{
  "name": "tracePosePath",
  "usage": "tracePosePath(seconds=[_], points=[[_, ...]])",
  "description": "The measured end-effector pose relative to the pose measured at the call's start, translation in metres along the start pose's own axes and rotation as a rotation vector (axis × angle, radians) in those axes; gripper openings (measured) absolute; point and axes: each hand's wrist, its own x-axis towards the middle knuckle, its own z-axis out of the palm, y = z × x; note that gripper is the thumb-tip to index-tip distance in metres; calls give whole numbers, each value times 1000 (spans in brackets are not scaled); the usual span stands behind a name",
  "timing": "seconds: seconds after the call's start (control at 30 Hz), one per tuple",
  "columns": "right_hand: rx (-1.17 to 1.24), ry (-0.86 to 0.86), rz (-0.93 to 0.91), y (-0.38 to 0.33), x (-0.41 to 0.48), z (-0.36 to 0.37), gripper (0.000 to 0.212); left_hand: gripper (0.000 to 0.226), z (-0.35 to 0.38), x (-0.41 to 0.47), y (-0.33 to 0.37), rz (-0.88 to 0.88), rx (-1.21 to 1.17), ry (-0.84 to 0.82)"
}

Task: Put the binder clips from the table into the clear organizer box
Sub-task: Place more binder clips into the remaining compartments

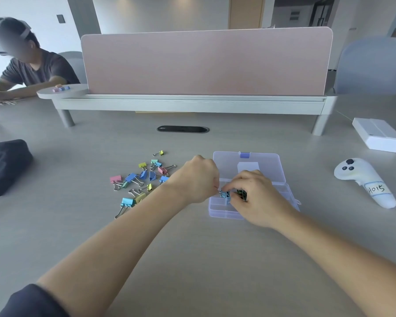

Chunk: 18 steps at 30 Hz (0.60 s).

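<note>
Left grip (199,179) pinching blue clip (225,194), right grip (255,199) pinching dark clip (242,194)

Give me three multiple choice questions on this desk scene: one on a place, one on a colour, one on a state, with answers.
1. The loose binder clips lie where, relative to the clear organizer box? A left of it B right of it C on its lid
2. The desk divider is A green B pink C black
3. The box's lid is A shut B removed C open, lying flat behind
Answers: 1 A, they sit by the left hand; 2 B, its panel is pale pink; 3 C, the box stands uncovered under the right hand.
</note>
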Motion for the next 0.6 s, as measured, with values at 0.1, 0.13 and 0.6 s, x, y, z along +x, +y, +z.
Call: tracePosePath(seconds=[0.1,0.13,0.6], points=[[10,4,2,1,0,0,29,15,1,4,5,3,124,5],[13,2,3,1,0,1,29,14,1,5,6,3,163,-1],[-59,-70,-58,1,-1,3,24,31,11,12,5,8,224,-50]])
